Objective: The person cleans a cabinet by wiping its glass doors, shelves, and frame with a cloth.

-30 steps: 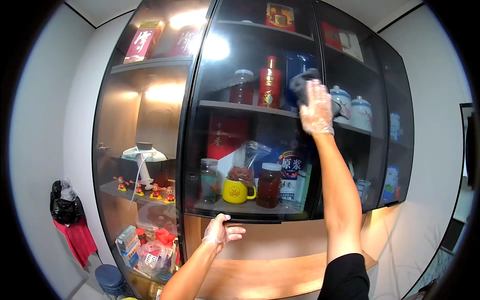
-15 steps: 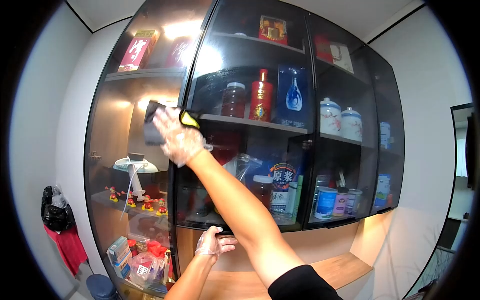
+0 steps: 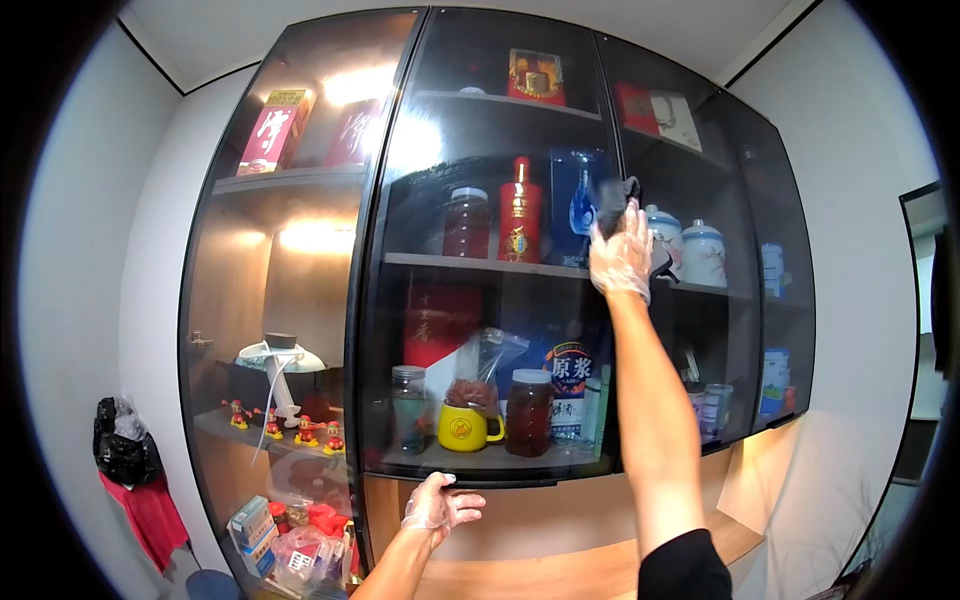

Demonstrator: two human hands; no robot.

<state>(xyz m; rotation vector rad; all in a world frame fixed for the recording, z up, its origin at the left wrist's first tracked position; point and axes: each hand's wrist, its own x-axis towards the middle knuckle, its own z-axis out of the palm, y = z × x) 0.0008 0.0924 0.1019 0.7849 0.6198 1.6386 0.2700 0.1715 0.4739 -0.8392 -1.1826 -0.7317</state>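
Observation:
My right hand [image 3: 622, 256], in a clear plastic glove, presses a dark cloth [image 3: 618, 203] against the glass near the seam between the middle and right cabinet doors. Part of the cloth is blurred. My left hand [image 3: 441, 503], also gloved, touches the bottom edge of the middle glass door [image 3: 400, 300] with its thumb, its fingers apart below it. Behind the glass stand a red bottle [image 3: 520, 215], a blue box [image 3: 578, 180], a yellow mug [image 3: 463, 428] and a jar with a white lid [image 3: 530, 415].
On the left, a lit cabinet section holds small red figures [image 3: 306, 431] and a red box [image 3: 272, 135]. A wooden shelf [image 3: 500, 578] runs below the doors. A black bag [image 3: 127, 455] and red cloth [image 3: 150, 520] hang at the left wall; a blue stool [image 3: 212, 586] stands below.
Over the last half second my right hand has swept with the cloth from the left door seam to the right one. My left hand stays at the door's bottom edge. The view has shifted slightly.

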